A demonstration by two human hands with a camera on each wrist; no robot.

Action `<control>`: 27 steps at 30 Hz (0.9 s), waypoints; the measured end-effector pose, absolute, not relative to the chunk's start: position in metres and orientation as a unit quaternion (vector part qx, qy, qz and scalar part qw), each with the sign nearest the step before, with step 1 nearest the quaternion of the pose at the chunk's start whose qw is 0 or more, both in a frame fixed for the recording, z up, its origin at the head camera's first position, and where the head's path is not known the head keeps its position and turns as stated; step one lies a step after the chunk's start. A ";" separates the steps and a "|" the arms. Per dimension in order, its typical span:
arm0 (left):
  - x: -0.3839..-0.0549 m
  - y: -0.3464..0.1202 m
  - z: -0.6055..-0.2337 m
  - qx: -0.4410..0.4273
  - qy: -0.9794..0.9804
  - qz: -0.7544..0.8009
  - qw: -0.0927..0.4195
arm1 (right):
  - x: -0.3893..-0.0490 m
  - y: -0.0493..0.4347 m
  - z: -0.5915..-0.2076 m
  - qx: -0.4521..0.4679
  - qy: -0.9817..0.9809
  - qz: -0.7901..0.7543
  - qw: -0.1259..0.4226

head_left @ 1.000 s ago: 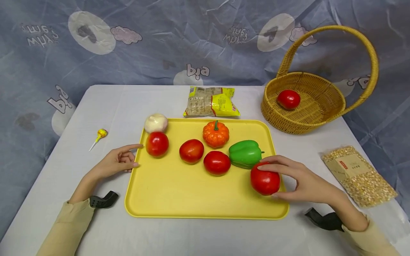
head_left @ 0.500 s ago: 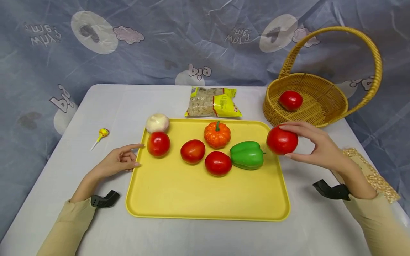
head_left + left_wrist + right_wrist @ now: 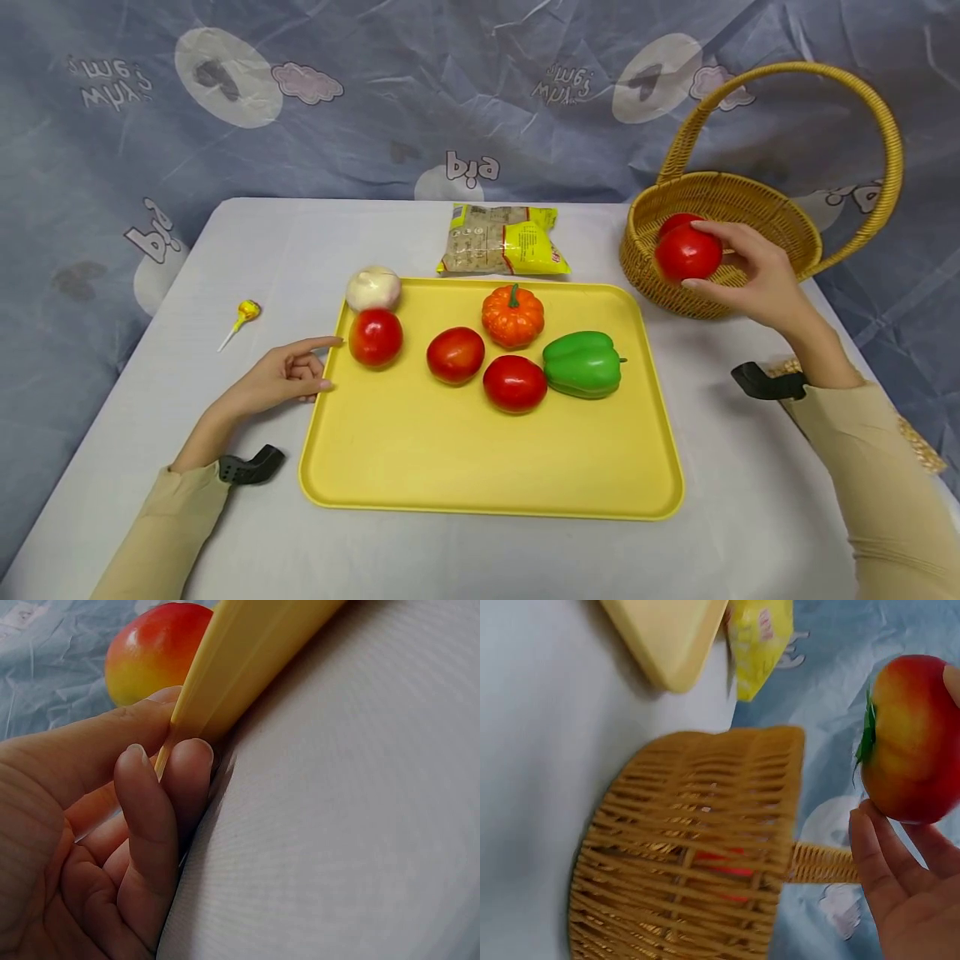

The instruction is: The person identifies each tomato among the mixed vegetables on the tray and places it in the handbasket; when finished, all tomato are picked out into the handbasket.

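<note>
My right hand (image 3: 757, 271) grips a red tomato (image 3: 686, 252) over the near left part of a wicker basket (image 3: 652, 275). The tomato's green leafy top (image 3: 867, 735) shows in the right wrist view. Behind it, partly hidden, a second red piece (image 3: 678, 221) lies in the basket. At the left, my left hand (image 3: 277, 379) pinches the rim of a yellow tray (image 3: 487, 467), thumb and fingers on either side of the edge (image 3: 202, 697). Close to that hand sits a round red and yellow fruit (image 3: 154, 656).
On the tray lie a white bulb (image 3: 373, 289), two red oval fruits (image 3: 455, 355), an orange pumpkin (image 3: 513, 317) and a green bell pepper (image 3: 583, 365). A yellow packet (image 3: 502, 240) stands behind, a lollipop (image 3: 246, 313) left. My right forearm partly covers a corn bag (image 3: 918, 442).
My right hand has lifted the tomato from the tray's right side and carried it up and away to over the basket. My left hand stays at the tray's left rim.
</note>
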State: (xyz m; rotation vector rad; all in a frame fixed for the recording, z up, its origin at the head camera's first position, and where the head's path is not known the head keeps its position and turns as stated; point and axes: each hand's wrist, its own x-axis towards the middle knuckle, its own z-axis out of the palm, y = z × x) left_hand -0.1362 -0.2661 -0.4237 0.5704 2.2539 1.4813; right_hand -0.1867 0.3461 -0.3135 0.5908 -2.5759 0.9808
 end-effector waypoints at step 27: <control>-0.137 -0.267 -0.425 0.214 0.798 0.530 0.190 | -0.249 0.380 -0.338 0.024 -0.961 0.273 -0.024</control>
